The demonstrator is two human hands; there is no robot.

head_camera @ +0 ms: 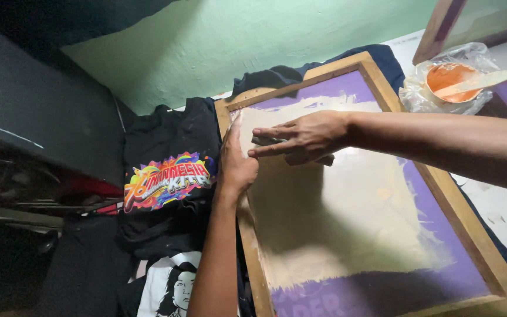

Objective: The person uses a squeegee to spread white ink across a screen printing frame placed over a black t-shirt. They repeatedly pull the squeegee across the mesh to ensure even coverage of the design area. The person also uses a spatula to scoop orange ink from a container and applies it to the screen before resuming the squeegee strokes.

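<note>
Squeegee (277, 141) gripped by right hand (303, 136) at far end of wooden screen frame (441, 194). Left hand (236, 164) pressed flat on frame edge. Cream ink spread over most of mesh (347, 217); pass judged barely begun.

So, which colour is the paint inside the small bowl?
Orange; the bowl, wrapped in clear plastic, shows best in the head view, top right.

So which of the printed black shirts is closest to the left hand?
The black shirt with the multicoloured print, lying just beside the left hand at the wooden frame. The black-and-white portrait shirt lies lower, by the forearm.
</note>
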